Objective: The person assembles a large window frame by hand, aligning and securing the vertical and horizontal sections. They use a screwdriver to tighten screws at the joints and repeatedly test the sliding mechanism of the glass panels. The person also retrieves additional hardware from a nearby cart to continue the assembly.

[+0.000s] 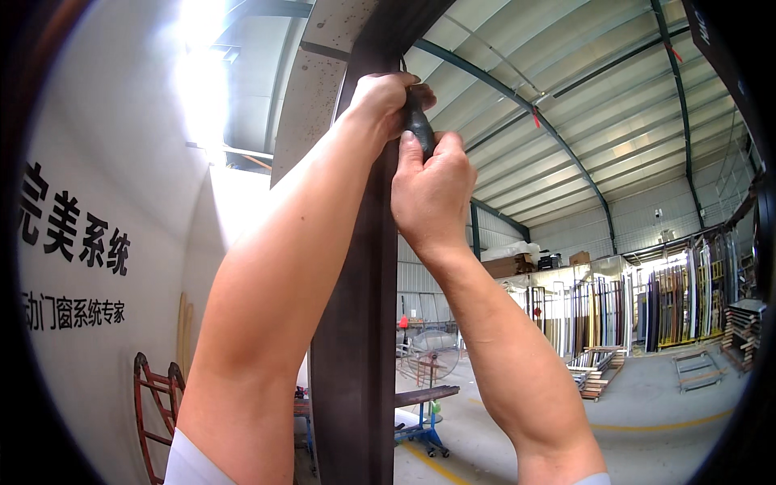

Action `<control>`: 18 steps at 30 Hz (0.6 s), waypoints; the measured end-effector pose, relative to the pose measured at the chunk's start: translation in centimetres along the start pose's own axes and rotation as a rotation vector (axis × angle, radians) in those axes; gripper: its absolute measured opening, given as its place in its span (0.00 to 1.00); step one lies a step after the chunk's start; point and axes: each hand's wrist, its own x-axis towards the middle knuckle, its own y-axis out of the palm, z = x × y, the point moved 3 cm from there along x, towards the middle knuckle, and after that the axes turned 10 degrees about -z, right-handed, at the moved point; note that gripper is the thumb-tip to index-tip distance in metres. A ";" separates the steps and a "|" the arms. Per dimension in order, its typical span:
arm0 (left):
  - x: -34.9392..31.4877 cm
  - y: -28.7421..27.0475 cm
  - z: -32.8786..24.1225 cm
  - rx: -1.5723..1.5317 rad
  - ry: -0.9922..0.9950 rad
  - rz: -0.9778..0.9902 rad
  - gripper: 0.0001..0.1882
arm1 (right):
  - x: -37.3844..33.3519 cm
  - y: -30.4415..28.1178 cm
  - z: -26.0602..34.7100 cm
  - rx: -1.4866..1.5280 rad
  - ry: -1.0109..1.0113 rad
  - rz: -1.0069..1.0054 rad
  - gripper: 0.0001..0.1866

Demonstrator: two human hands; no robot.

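Both my arms reach up to a dark brown metal frame, whose upright post point(356, 347) rises in front of me and meets a crosspiece point(404, 28) at the top. Near that corner, a hand tool with a rounded dark grey handle point(419, 125) points upward. Its thin tip shows only in part above my fingers, so its exact kind cannot be told. My left hand point(386, 99) is closed around the upper part of the tool, against the post. Just below, my right hand point(434, 182) grips the lower end of the handle between thumb and curled fingers.
A white wall with large dark lettering point(81, 234) stands on the left, with a red metal trolley point(153, 404) beside it. Beyond the post are a blue wheeled stand point(424, 428) and a large fan point(432, 356). Racks of long profiles point(687, 299) line the right.
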 end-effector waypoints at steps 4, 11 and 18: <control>0.1 0.1 0.0 0.009 0.009 0.053 0.11 | 0.0 1.0 -0.6 0.213 0.318 -0.009 0.14; 0.0 -0.6 -0.5 0.119 -0.008 0.043 0.11 | 0.6 1.8 0.0 -0.096 0.052 0.029 0.15; -3.6 -1.7 -3.3 0.724 0.296 -0.060 0.10 | 2.3 2.6 0.9 -0.745 -0.456 0.198 0.24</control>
